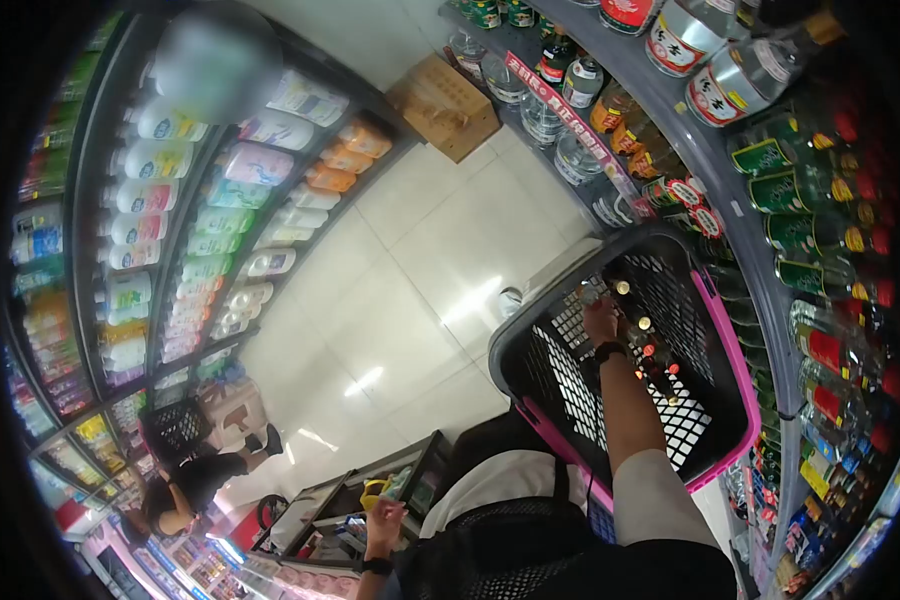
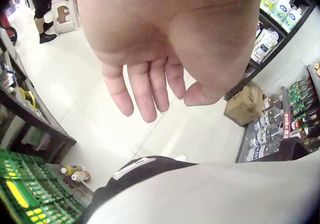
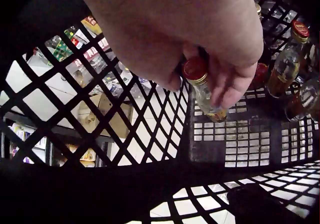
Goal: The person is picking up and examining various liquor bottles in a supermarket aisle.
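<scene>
My right hand reaches down into a black mesh shopping basket with pink trim. In the right wrist view its fingers and thumb pinch a small clear glass bottle by the neck, just under the red cap. The bottle stands slightly tilted over the gridded basket floor. Several more small bottles stand to its right, some with red caps. My left hand hangs over the floor, fingers loosely bent and nothing in them.
Shelves of large bottles run along the right, close to the basket. Shelves of pump bottles line the left. A cardboard box sits at the aisle's far end. Behind, a person is beside a stool; a green crate stands nearby.
</scene>
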The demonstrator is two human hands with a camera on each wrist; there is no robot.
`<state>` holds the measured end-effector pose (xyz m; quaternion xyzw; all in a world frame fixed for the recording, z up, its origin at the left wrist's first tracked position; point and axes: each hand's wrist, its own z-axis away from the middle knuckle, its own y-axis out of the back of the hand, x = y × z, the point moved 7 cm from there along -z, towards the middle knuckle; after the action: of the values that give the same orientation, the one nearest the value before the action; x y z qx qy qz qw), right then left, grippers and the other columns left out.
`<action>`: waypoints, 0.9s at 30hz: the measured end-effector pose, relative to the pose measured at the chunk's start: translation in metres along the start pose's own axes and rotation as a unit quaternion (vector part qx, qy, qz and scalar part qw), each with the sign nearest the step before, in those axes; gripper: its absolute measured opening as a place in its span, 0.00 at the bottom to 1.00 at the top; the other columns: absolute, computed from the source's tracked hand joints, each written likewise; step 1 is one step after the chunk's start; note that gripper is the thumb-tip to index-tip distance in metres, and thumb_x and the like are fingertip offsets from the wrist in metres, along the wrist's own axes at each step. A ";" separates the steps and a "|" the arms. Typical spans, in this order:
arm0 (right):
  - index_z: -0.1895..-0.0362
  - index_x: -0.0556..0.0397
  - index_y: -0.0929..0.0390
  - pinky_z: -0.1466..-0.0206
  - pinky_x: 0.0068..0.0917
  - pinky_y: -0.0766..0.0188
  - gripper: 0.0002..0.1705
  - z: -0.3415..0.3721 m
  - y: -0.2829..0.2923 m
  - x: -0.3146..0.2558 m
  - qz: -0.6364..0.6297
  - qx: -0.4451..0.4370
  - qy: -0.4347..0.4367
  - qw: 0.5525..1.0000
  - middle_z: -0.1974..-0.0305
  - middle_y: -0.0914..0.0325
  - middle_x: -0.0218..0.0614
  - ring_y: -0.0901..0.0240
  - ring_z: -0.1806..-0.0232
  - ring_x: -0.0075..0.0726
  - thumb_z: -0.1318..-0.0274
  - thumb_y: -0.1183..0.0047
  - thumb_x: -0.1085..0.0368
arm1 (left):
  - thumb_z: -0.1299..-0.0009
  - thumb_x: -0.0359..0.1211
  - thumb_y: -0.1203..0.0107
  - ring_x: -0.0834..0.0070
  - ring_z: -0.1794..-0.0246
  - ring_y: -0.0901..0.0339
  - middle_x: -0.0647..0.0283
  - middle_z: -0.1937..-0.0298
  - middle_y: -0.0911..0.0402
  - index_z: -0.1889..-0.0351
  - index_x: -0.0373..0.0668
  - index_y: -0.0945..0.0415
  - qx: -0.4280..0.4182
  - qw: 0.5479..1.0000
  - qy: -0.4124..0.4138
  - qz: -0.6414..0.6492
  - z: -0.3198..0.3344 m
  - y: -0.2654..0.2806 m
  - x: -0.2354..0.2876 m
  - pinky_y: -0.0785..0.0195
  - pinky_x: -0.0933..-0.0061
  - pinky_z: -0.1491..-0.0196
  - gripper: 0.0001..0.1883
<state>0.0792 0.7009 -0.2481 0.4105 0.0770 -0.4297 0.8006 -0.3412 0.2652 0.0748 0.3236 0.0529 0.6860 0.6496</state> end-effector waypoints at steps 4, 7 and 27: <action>0.52 0.53 0.28 0.48 0.52 0.28 0.22 -0.016 -0.019 0.028 0.007 -0.010 -0.051 0.999 0.57 0.20 0.51 0.24 0.52 0.62 0.43 0.42 0.52 | 0.30 0.28 0.42 0.77 0.66 0.18 0.61 0.64 0.16 0.61 0.35 0.23 -0.017 0.998 0.024 0.052 -0.005 0.013 0.007 0.24 0.76 0.60 0.05; 0.53 0.52 0.28 0.51 0.48 0.27 0.20 -0.017 -0.007 0.020 0.021 0.043 -0.021 0.999 0.61 0.19 0.46 0.22 0.55 0.59 0.43 0.42 0.53 | 0.29 0.28 0.44 0.78 0.66 0.18 0.61 0.64 0.16 0.61 0.35 0.23 -0.039 0.999 0.020 0.028 -0.011 0.009 0.014 0.25 0.77 0.60 0.05; 0.61 0.56 0.18 0.58 0.39 0.22 0.19 0.191 0.166 -0.124 -0.217 0.211 0.097 0.948 0.68 0.17 0.48 0.17 0.63 0.51 0.56 0.36 0.58 | 0.30 0.30 0.43 0.73 0.61 0.18 0.60 0.60 0.15 0.58 0.37 0.21 -0.215 0.904 -0.337 -0.152 -0.151 -0.048 0.298 0.23 0.71 0.56 0.07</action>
<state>0.0836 0.6888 0.0333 0.5835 0.1489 -0.5573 0.5717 -0.3616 0.6009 0.0449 0.3763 -0.2690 0.4233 0.7790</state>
